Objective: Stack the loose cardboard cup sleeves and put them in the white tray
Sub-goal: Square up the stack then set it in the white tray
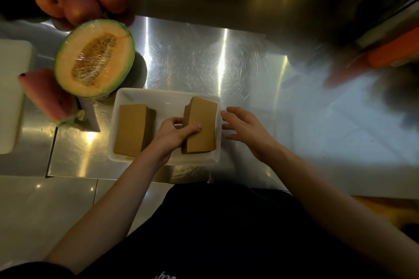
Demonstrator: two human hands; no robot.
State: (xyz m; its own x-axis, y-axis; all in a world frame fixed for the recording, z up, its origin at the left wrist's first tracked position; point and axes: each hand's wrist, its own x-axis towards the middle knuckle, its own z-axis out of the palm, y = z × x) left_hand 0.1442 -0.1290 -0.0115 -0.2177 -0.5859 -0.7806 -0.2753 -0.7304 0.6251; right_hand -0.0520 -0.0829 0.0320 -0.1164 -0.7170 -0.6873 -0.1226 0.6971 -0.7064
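In the white tray (167,94) on the steel bench (249,63), one stack of cardboard cup sleeves (132,129) lies flat at the left. The fingers of my left hand (175,135) grasp a second stack (204,118) at the tray's right end. My right hand (246,129) hovers just beside the rim, fingers released. No loose sleeves show, so I judge only letting go remains.

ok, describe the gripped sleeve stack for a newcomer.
On the steel counter, find the white tray beside the halved melon. Of its two brown stacks, it's the right stack, gripped by the left hand; no hand holds the left stack.
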